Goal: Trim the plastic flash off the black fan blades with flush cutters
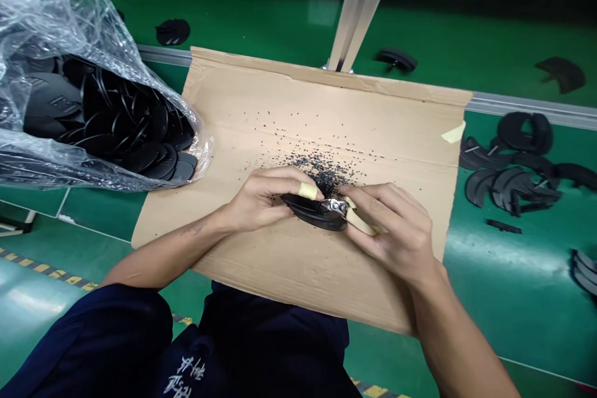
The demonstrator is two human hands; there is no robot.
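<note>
Over the cardboard sheet [261, 267], my left hand [261, 199] grips a curved black plastic part [314, 214]; a strip of pale tape wraps one of its fingers. My right hand [396, 224] is closed around small nippers [357, 219] with pale handles. Their metal jaws lie against the upper edge of the black part; whether they bite into it I cannot tell. Just beyond both hands, a heap of tiny black trimmings [321, 168] is scattered on the cardboard.
At the left, a clear plastic bag [88, 18] lies open, full of black plastic parts [112, 118]. More curved black parts [513, 168] are spread on the green surface at the right. A metal post [359, 12] rises behind the cardboard's far edge.
</note>
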